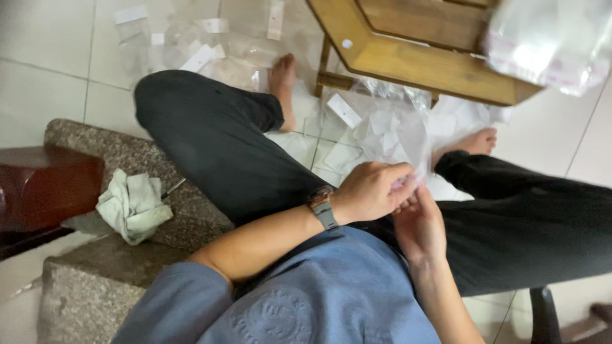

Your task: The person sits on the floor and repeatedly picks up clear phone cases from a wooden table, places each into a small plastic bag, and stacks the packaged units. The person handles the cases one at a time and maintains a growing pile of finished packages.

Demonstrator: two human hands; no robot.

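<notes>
My left hand (373, 190), with a watch (322, 206) on its wrist, pinches a small clear plastic bag (414, 145) between thumb and fingers. My right hand (421, 224) sits just below it, fingers curled up against the same bag's lower edge. Both hands work over my lap, above my black trousers (229, 146). The bag is thin and see-through, so its outline is hard to tell.
A heap of clear plastic bags (376, 130) and white strips lies on the tiled floor by my bare feet. A wooden stool (414, 64) stands ahead, with a bundle of bags (551, 41) on it. A crumpled pale cloth (132, 205) rests on the stone step at left.
</notes>
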